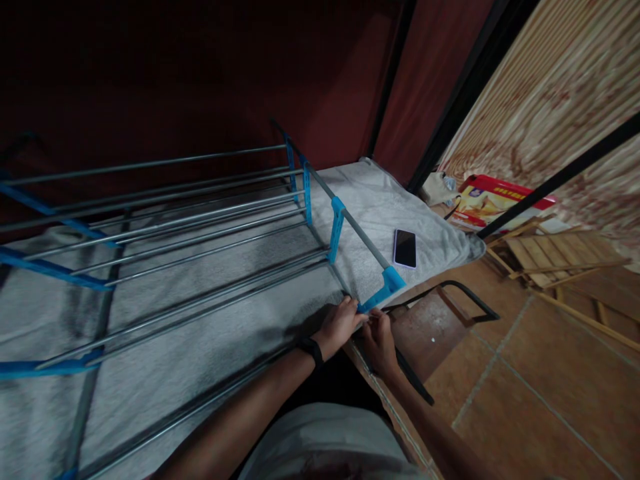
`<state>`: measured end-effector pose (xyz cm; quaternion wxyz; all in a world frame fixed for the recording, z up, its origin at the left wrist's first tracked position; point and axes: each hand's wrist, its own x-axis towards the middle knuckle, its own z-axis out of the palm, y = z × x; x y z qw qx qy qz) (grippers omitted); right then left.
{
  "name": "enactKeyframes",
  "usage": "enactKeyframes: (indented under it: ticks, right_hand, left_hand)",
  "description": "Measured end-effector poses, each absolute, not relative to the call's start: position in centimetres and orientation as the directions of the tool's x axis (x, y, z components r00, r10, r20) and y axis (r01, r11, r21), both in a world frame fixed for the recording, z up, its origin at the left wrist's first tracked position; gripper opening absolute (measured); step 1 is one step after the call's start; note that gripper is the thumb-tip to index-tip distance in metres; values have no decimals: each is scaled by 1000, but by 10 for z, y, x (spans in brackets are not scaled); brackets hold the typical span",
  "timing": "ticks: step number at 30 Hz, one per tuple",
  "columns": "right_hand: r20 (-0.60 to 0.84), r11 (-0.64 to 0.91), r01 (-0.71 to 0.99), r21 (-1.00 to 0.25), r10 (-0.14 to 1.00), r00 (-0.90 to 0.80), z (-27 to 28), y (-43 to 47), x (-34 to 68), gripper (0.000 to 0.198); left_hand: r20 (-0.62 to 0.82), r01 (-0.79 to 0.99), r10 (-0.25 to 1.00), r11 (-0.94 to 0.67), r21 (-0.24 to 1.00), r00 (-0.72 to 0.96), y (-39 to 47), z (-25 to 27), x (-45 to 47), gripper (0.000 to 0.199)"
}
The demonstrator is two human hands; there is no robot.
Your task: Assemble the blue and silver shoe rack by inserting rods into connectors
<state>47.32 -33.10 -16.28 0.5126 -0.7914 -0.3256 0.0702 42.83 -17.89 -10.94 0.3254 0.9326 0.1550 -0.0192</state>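
Observation:
A rack of grey metal tubes [215,228] with blue plastic connectors lies across a grey blanket [210,347]. Its near right corner has a blue connector [387,288] on the end of a tube. My left hand [343,325], with a black band on the wrist, is closed around the lower end of that connector. Close beside it, my right hand [380,341] has its fingers pinched together at the same end. What lies between the right fingertips is too small and covered to make out.
A phone [405,249] lies on the blanket beyond the corner. To the right are a black metal frame [467,297], a folded wooden chair [565,257] and a red and yellow box [500,203] on the tiled floor [525,393]. A dark red panel [200,80] stands behind.

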Motion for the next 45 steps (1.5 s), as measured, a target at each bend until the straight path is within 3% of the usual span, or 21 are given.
enactKeyframes:
  ticks: [7,17,28,45]
  right_hand:
    - [230,-365,559,-745,645,729,-160,-313,488,16]
    - [216,-383,554,-739,644,734,-164,-312,495,15]
    - [218,-359,573,-737,676,704,-163,-316,499,14]
    - [212,-392,606,-692,692,690,-161,-314,500,14]
  left_hand:
    - [-130,329,315,-737,590,940,-183,-107,425,22]
    - [-140,361,356,-691,626,924,-186,-116,428,14]
    - [5,223,356,-596,771,934,-177,-137,424,11]
    - [8,200,324,-603,773,946,-178,-133,420,17]
